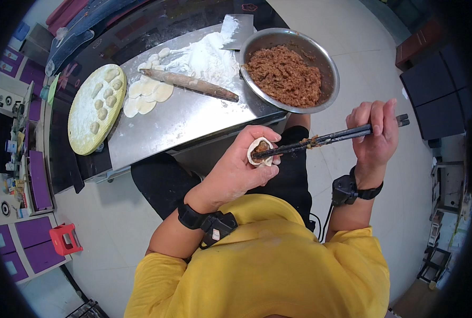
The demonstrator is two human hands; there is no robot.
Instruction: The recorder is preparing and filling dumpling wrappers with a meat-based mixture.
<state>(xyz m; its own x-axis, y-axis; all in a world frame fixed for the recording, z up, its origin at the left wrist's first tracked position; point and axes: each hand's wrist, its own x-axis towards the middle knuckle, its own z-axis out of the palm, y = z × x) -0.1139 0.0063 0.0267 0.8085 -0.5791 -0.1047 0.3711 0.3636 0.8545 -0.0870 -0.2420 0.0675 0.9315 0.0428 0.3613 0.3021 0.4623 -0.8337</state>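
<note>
My left hand (246, 161) cups a dough wrapper (254, 152) with brown filling in its middle, above my lap. In my right hand (375, 131) is a pair of black chopsticks (331, 137), their tips in the filling and bits of it stuck along them. Beyond my hands, a steel bowl (332, 99) holds a mound of minced filling (283, 75). A wooden rolling pin (192, 83) lies on the metal work surface, partly over flat round wrappers (144, 99). Small dough pieces (152, 61) are beside its left end.
Loose flour (208, 55) and a metal scraper (240, 31) lie on the metal sheet (160, 135), left of the bowl. A yellow round tray (77, 139) with several filled dumplings stands at its left end. A red plastic stool (66, 239) is on the floor at lower left.
</note>
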